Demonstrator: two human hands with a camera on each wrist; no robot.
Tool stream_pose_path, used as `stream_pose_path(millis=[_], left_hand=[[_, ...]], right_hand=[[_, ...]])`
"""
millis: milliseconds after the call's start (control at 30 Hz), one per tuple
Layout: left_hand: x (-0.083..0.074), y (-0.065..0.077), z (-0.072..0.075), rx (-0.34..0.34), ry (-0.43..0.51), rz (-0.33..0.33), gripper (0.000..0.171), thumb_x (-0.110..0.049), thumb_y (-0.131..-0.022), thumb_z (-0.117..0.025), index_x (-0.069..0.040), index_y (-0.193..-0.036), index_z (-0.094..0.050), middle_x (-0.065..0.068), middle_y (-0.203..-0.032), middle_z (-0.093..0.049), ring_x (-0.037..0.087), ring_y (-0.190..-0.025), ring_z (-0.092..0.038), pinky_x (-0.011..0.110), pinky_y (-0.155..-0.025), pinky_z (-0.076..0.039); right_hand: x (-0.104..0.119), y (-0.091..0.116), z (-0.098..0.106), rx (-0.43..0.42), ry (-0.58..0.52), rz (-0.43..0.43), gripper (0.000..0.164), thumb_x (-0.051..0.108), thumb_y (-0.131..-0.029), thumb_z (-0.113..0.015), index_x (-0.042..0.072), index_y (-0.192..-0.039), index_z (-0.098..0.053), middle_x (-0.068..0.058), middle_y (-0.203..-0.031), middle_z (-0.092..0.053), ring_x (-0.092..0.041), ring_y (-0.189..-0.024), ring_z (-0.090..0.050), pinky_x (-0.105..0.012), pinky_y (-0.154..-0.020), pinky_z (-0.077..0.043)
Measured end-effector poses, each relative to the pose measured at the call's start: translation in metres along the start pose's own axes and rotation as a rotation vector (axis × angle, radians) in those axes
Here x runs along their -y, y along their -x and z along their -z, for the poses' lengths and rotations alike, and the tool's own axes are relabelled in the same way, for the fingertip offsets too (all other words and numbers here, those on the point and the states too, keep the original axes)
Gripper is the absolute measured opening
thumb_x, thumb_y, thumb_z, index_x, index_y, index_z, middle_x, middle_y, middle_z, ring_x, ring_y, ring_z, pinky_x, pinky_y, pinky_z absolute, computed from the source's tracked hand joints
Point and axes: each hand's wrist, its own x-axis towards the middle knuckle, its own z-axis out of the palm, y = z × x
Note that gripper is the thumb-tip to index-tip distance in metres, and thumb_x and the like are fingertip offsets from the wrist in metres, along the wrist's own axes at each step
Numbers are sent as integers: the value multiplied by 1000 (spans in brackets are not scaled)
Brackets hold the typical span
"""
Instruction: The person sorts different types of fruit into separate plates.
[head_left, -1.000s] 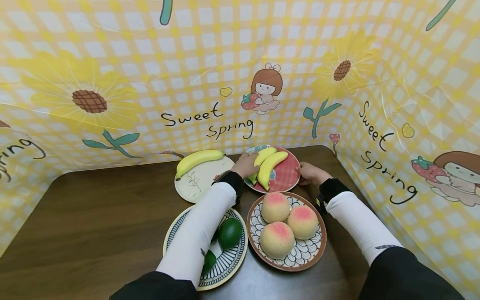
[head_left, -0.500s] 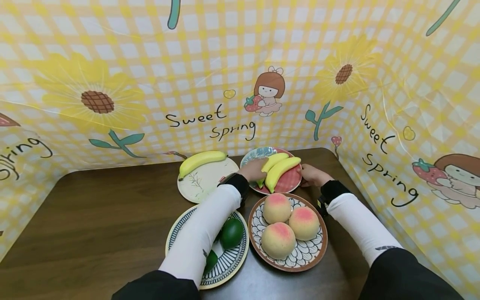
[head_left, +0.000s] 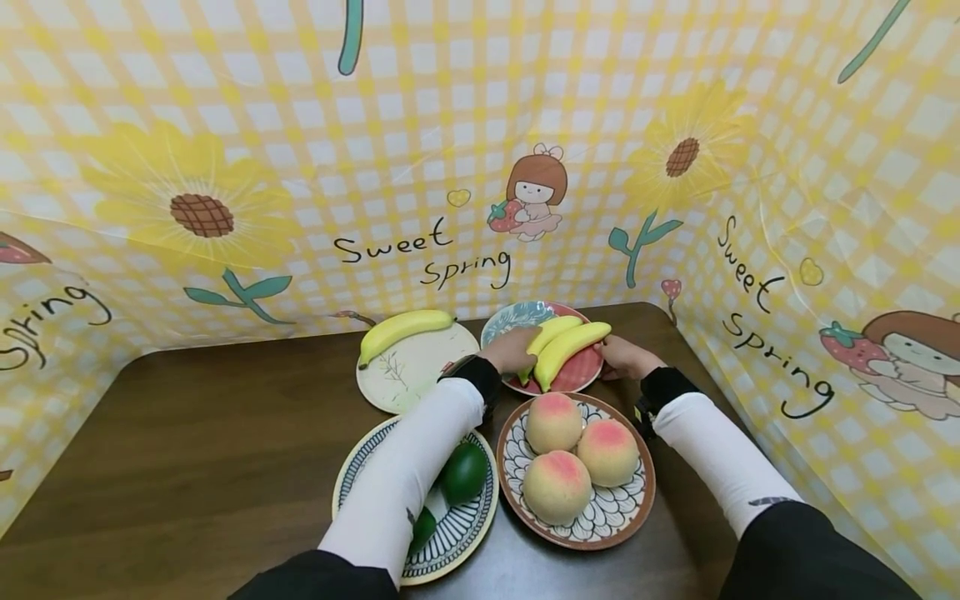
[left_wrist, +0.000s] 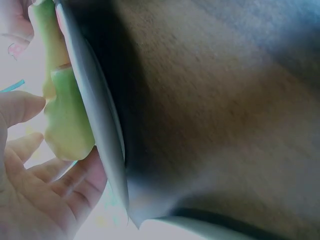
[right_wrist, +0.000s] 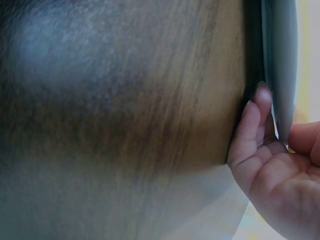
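A round plate in red and blue [head_left: 517,317] lies at the back of the table with two yellow bananas on it, a front banana [head_left: 572,353] and a rear banana [head_left: 553,332]. My left hand [head_left: 510,350] touches the bananas from their left side; in the left wrist view its fingers [left_wrist: 22,147] reach out fairly straight against a greenish banana end [left_wrist: 70,120]. At the plate's right edge, my right hand [head_left: 627,358] pinches the rim, with the thumb on one side and fingers beneath, as the right wrist view shows.
A cream plate [head_left: 397,375] with one banana [head_left: 405,332] stands left of the red plate. Nearer are a brown-rimmed plate [head_left: 626,518] of three peaches [head_left: 557,487] and a blue-patterned plate [head_left: 461,542] with green fruit [head_left: 463,473], partly under my left sleeve. A checked cloth [head_left: 300,167] hangs behind.
The two bananas have shifted right across the plate, with my left hand following them. My right hand keeps its hold on the rim. The head view has tilted slightly.
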Motion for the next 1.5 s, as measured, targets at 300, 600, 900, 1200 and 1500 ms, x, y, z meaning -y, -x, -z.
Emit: stream_pose_path(millis=[300,600,900,1200,1500], left_hand=[[13,22,34,-44,-8,50,64,-19,-104,-52,-5,-162,-28,19,-167,-31,36,-157,-27,48,-128,-26],[74,65,72,-218,-130,160,73,-29,-101,-63,-4,-161,-29,31,-161,-33,49,-150,-33,59,-119,-36],[122,87,59,-251,-176,316,73,-23,-98,-68,0,-157,-34,33,-155,-40,49,-143,-42,60,-113,-42],[139,88,58,-309,-223,357,68,-18,-96,-68,1,-154,-39,33,-152,-45,50,-140,-45,61,-109,-45],[158,97,58,-377,-243,383,54,-12,-96,-63,2,-147,-48,34,-143,-52,51,-131,-52,64,-101,-49]], right_hand=[[65,84,-40,-34,38,-8,42,23,-112,-30,-8,-139,-36,-8,-89,-58,-16,-75,-58,-31,-76,-54],[66,89,-25,-45,42,-28,46,24,-113,-28,-10,-144,-29,-8,-89,-58,-16,-76,-59,-33,-77,-54],[-19,-3,21,-5,-14,20,44,37,-111,-35,2,-136,-38,-12,-93,-63,-24,-81,-65,-38,-77,-57],[74,90,-33,-44,14,-8,44,22,-112,-29,-8,-144,-30,-9,-92,-57,-17,-77,-58,-32,-77,-52],[-23,-26,8,-5,-34,4,50,39,-111,-35,4,-146,-33,-12,-101,-67,-26,-86,-69,-41,-82,-59]])
